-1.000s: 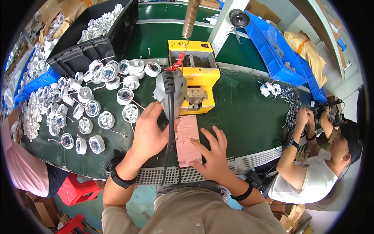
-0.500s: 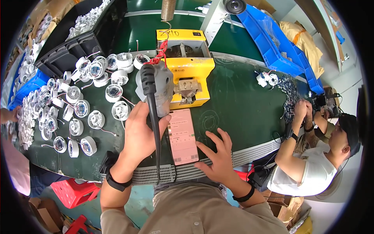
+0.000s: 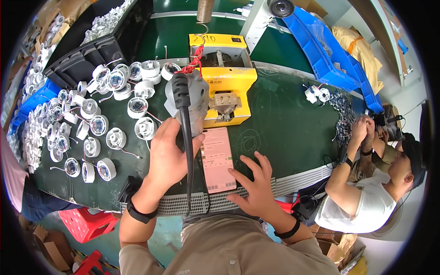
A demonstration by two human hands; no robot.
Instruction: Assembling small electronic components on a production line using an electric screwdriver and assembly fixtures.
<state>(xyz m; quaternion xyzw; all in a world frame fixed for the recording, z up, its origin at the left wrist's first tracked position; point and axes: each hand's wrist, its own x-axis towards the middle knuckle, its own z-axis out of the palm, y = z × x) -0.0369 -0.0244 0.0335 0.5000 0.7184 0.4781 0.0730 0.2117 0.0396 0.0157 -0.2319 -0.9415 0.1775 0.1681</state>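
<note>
My left hand [image 3: 166, 156] is closed round the lower part of a grey corded power tool [image 3: 191, 98], its thumb on the near right side. The tool's black cable [image 3: 188, 146] hangs down in front of that hand, and its working end is hidden. Just right of it, a phone [image 3: 219, 167] with a lit pinkish screen lies on the green table. Over the phone's right edge, my right hand [image 3: 254, 183] is spread open, index fingertip at the screen's edge. Behind the phone stands a yellow machine [image 3: 229, 98] with a metal block on its front.
Many round white housings [image 3: 98, 124] with wires cover the table's left side. A black crate [image 3: 85, 62] of white parts stands behind them. Blue bins [image 3: 341, 75] line the far right. At right, a co-worker [image 3: 357, 192] handles a pile of small parts [image 3: 341, 119]. A coiled spring [image 3: 204, 11] hangs above.
The whole view has shifted slightly, so things sit a little further right. Both hands keep nearly the same pose, with the left still on the power tool.
</note>
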